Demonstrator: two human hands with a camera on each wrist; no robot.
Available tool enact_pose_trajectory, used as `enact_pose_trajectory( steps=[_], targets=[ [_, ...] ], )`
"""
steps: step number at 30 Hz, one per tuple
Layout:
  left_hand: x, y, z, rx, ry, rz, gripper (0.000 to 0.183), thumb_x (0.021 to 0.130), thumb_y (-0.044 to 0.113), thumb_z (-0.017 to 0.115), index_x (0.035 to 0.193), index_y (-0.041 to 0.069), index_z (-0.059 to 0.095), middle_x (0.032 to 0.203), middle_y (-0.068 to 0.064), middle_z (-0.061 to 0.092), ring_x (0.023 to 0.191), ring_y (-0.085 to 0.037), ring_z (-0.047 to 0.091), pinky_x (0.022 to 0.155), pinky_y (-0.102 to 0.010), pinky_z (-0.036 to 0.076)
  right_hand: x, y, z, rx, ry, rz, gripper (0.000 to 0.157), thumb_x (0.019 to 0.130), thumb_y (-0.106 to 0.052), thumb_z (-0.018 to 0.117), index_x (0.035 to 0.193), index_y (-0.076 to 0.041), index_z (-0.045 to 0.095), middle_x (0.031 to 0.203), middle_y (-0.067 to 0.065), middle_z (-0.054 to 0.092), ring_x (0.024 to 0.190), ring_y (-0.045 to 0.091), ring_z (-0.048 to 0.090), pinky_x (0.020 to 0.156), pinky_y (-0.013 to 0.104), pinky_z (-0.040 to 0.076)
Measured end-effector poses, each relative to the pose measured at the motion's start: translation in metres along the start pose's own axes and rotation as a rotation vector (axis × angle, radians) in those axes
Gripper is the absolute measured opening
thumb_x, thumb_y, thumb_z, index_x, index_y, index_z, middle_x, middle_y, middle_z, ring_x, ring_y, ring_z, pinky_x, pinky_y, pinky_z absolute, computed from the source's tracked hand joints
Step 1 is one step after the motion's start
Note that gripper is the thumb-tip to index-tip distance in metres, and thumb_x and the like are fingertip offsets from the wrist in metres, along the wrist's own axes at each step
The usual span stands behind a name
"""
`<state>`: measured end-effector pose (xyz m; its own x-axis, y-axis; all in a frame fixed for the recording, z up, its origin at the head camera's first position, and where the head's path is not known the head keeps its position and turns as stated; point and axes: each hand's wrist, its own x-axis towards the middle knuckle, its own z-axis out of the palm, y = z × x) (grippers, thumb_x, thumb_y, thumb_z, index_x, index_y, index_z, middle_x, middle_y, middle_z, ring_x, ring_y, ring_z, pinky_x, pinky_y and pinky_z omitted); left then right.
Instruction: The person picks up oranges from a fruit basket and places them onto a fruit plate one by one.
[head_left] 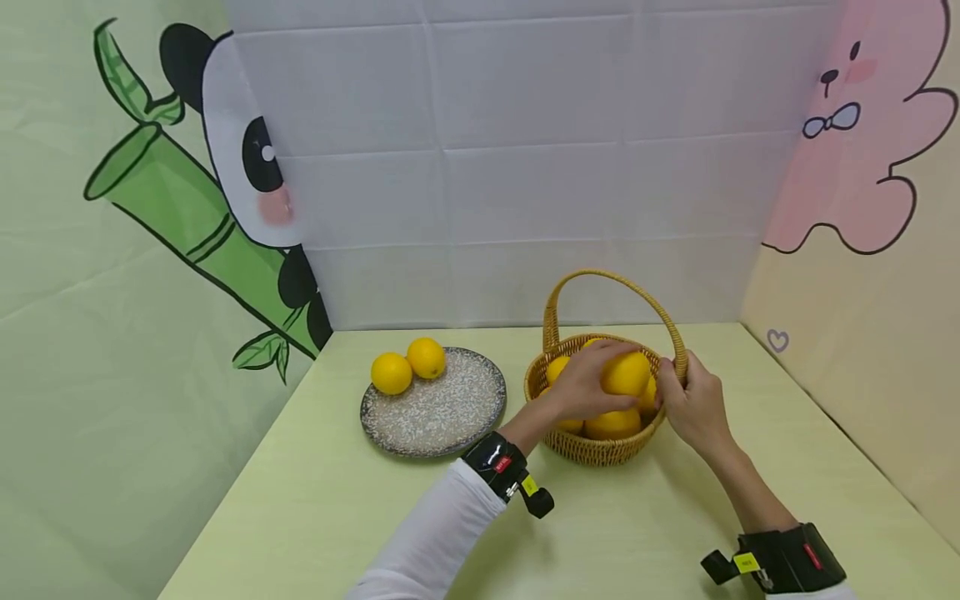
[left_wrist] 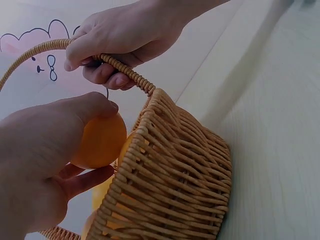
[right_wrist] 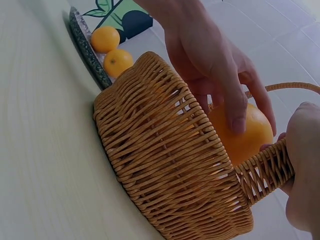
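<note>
My left hand (head_left: pixel 587 385) grips an orange (head_left: pixel 626 373) at the top of a wicker basket (head_left: pixel 596 450), thumb on one side and fingers on the other. More oranges lie in the basket below it, partly hidden by the hand and the rim. My right hand (head_left: pixel 696 407) holds the basket's handle (head_left: pixel 617 279) low on its right side, with fingers wrapped round it in the left wrist view. On the speckled grey plate (head_left: pixel 442 417) to the left, two oranges (head_left: pixel 392 373) sit side by side near its back left edge.
A pale yellow-green table (head_left: pixel 315 508) carries the plate and basket. Behind it stands a white wall sheet (head_left: pixel 525 200), with a panda drawing (head_left: pixel 255 183) at left and a pink animal drawing (head_left: pixel 862 183) at right. The arched handle rises above the basket.
</note>
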<state>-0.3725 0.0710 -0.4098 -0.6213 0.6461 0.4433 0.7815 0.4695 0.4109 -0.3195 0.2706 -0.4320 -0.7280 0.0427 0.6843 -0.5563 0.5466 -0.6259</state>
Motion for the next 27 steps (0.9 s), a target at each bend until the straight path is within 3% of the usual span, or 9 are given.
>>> enact_pose_trajectory(
  steps=[8,15,20,27],
  targets=[
    [-0.016,-0.01,-0.018,-0.003,0.062,-0.02,0.076,0.083,0.033,0.085,0.151,0.015,0.055,0.146,-0.001,0.053,0.121,-0.011,0.052,0.092,-0.025,0.052,0.0,-0.004,-0.001,-0.006,0.006,0.005,0.028,0.108,-0.012,0.049,0.082,-0.004,0.053,0.056,0.008,0.059,0.041,0.011,0.047,0.032,0.023,0.035],
    [-0.031,-0.02,-0.033,-0.042,0.113,-0.016,0.077,0.082,0.03,0.086,0.151,0.013,0.055,0.148,-0.001,0.052,0.123,-0.013,0.053,0.095,-0.029,0.052,-0.001,-0.035,-0.006,0.018,0.005,-0.015,0.027,0.106,-0.005,0.047,0.081,0.001,0.051,0.057,0.016,0.058,0.042,0.009,0.045,0.032,0.022,0.033],
    [-0.047,-0.024,-0.045,-0.061,0.129,-0.014,0.077,0.082,0.028,0.086,0.151,0.016,0.054,0.147,-0.001,0.052,0.121,-0.012,0.054,0.095,-0.031,0.054,-0.001,-0.04,-0.007,0.02,0.0,-0.026,0.028,0.107,-0.005,0.046,0.08,0.0,0.052,0.057,0.02,0.059,0.041,0.005,0.042,0.032,0.022,0.032],
    [-0.075,-0.029,-0.058,-0.095,0.147,-0.118,0.077,0.081,0.032,0.086,0.151,0.025,0.054,0.148,0.005,0.049,0.117,-0.01,0.056,0.085,-0.026,0.057,-0.003,-0.04,-0.007,0.003,-0.013,-0.007,0.028,0.107,-0.006,0.046,0.08,0.0,0.052,0.057,0.021,0.06,0.041,0.005,0.042,0.032,0.021,0.033]
  ],
)
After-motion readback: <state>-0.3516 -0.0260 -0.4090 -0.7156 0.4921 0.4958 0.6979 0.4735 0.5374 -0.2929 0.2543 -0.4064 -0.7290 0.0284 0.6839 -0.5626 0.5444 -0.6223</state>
